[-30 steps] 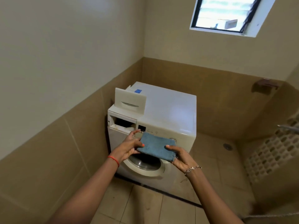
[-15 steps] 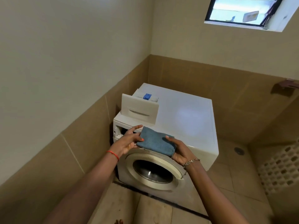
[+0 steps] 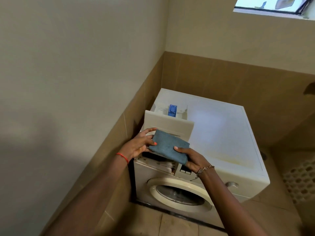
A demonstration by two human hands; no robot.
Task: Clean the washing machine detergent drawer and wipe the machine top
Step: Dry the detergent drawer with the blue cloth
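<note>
A white front-loading washing machine stands in the corner. Its detergent drawer, white with a blue insert, lies pulled out on the machine top at the left. The empty drawer slot shows dark below my hands. I hold a folded blue cloth in front of the drawer's face. My left hand grips the cloth's left end and my right hand grips its right lower edge. The machine top has a yellowish stain near its front.
Tan tiled walls close in on the left and behind the machine. The round door faces me below. A window sits high at the right. A perforated block wall and a floor drain lie to the right.
The view has moved closer and higher over the machine. Both hands with the cloth have risen from in front of the control panel to the drawer's front face.
</note>
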